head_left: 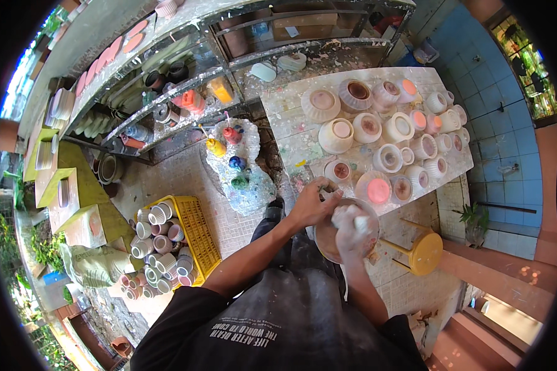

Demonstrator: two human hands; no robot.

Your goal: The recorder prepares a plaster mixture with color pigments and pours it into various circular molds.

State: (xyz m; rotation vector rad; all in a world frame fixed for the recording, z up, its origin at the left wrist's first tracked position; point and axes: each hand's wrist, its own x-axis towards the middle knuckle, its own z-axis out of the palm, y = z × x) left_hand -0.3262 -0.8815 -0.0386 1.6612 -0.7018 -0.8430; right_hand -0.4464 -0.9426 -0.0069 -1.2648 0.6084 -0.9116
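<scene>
The right hand [351, 234], white-coated and blurred, is over the round basin [327, 240]; I cannot tell whether its fingers grip anything. Just left, the left hand [315, 201] curls beside the basin, its grip unclear. Nearer the body than both hands, white lettering marks the black T-shirt [284, 287].

Single head view: a wide fisheye looking steeply down along the wearer's own front.
The lens, left of a side-by-side pair, sits above the shirt [260, 309], which fills six o'clock close below. The left grip [317, 201] and right grip [353, 226] lie near, just off centre toward four o'clock. Farther out, the surface [291, 120] spreads at two o'clock, shelves [198, 25] curve from ten to twelve, and a crate [195, 235] stands at eight. Straight edges bow toward the round black rim.
</scene>
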